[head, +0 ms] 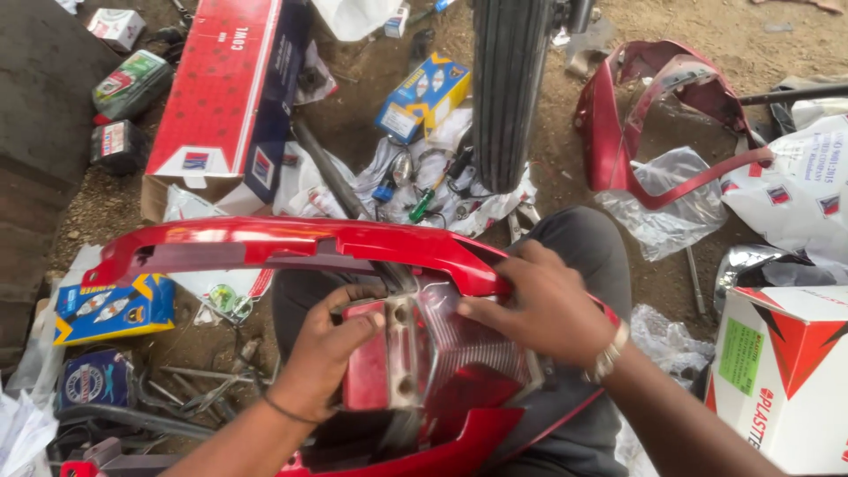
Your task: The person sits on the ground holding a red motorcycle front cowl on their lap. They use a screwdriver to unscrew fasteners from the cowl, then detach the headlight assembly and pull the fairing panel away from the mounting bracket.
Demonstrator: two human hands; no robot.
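A red tail lamp (442, 353) sits in the red rear cowl (291, 243) on the person's lap, left hand (322, 362) fingers (358, 331) clenched on its left edge, right hand (548, 305) fingers (481, 311) pressing its lens.

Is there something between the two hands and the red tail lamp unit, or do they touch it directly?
Nothing visible stands between them. The left hand grips the left edge of the tail lamp unit, and the right hand presses directly on its ribbed lens, just under the red body panel.
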